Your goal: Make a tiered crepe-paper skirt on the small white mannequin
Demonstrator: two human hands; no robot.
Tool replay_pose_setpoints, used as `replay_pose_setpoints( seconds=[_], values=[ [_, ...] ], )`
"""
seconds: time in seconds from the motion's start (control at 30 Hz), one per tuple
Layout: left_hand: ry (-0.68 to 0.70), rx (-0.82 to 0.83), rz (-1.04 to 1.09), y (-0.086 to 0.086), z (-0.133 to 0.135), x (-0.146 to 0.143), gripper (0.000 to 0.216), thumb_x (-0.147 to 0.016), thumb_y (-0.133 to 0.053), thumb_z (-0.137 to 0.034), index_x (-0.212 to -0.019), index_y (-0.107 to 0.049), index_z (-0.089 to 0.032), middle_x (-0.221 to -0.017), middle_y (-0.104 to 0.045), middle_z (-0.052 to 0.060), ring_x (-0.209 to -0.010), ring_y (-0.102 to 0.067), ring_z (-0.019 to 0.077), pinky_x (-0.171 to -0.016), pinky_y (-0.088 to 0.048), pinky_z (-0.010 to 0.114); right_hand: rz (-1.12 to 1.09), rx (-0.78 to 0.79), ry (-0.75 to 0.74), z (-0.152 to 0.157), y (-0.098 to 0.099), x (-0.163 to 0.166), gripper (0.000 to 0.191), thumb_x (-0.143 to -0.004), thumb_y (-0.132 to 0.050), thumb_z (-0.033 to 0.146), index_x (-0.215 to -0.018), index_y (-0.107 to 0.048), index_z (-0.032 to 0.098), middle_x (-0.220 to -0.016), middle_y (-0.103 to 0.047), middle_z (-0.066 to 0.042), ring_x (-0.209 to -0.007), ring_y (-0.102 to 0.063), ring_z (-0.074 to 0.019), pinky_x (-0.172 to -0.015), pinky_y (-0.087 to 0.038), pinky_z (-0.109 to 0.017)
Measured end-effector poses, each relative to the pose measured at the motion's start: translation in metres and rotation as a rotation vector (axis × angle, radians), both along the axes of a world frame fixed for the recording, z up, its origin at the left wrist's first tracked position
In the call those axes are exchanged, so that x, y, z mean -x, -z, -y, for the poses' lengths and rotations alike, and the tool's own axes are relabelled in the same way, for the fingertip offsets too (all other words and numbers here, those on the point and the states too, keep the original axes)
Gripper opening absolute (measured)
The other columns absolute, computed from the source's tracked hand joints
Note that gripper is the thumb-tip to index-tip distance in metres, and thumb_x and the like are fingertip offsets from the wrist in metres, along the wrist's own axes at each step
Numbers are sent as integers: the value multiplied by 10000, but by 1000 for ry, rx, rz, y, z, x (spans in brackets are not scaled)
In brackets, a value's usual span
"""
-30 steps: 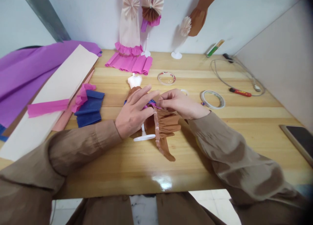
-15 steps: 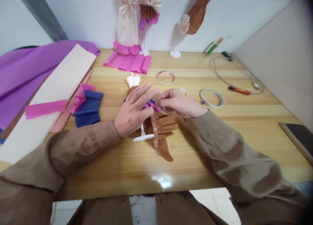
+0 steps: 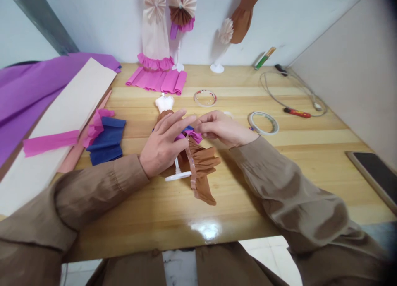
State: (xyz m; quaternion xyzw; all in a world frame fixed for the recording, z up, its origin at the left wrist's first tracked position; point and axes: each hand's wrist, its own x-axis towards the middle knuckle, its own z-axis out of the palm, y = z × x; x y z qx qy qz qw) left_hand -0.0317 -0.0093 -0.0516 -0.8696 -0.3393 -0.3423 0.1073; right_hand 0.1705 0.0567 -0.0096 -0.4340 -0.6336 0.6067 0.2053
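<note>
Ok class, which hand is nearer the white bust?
Left. The left hand lies just on the near side of the bust; the right hand is farther off, towards the right, its fingertips at the purple frill.

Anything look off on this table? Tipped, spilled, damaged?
One thing: the small dress form under the left hand looks laid over. Its base shows nearly edge-on, unlike the rear stand's flat base. Probably deliberate, since it's being handled. No spill or clear damage visible.
</note>
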Motion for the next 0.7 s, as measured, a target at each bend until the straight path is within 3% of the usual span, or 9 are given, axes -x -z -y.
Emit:
replay_pose_setpoints(
  seconds=[0.3, 0.53, 0.7],
  values=[
    [55, 7, 83, 4, -2, 0, 170, -960, -554, -143, -826, -645, -194, -1428, -587, 67, -1457, -405, 224, -1190, -428, 437, -30, 15, 49, -1, -1, 0, 154, -597, -618, 178, -478, -519, 173, -473, -458, 41, -465, -332, -47, -459, -187, -235],
    [98, 158, 42, -10, -1, 6, 126, -923, -591, -149, -959, -709, -174, -1409, -603, 140, -1404, -473, 304, -1144, -468, 506, -8, 41, 72, 0, -2, 1, 172, -586, -628, 175, -460, -511, 173, -440, -448, 44, -430, -303, -35, -440, -155, -237],
    [133, 174, -22, -16, -5, 12, 141, -946, -560, -155, -990, -692, -172, -1344, -656, 126, -1353, -527, 276, -1135, -481, 491, 22, 61, 88, 1, -4, 2, 158, -585, -627, 171, -474, -516, 171, -442, -455, 43, -421, -325, -39, -446, -156, -235]
  ],
)
